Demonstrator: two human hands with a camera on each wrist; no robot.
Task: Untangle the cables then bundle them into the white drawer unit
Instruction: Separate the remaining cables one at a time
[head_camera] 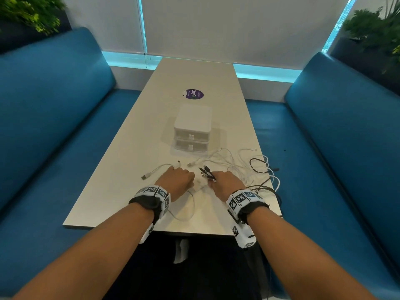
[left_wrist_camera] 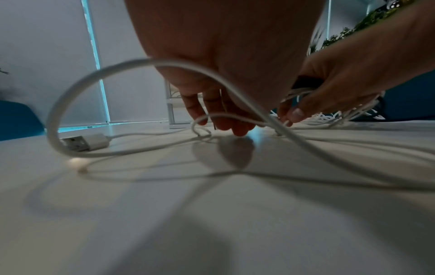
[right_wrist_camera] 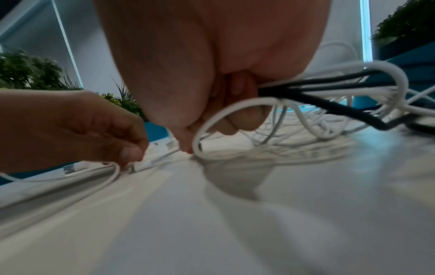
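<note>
A white two-drawer unit point(head_camera: 191, 128), both drawers closed, stands mid-table. In front of it and to the right lies a tangle of white and black cables point(head_camera: 244, 167). My right hand point(head_camera: 213, 184) grips a bundle of black and white cables point(right_wrist_camera: 313, 91) with curled fingers point(right_wrist_camera: 237, 121), the black plugs point(head_camera: 206, 171) sticking out ahead of it. My left hand point(head_camera: 188, 182) is close beside it, fingertips down at the table point(left_wrist_camera: 221, 122), pinching a thin white cable point(right_wrist_camera: 113, 169). One white cable loops toward me, and a USB plug point(left_wrist_camera: 82, 142) lies to the left.
The white table point(head_camera: 121, 191) is long and narrow, with blue benches point(head_camera: 54, 126) on both sides. A purple sticker point(head_camera: 193, 94) lies beyond the drawer unit. Some cables hang over the table's right edge point(head_camera: 275, 180). Plants stand in the back corners.
</note>
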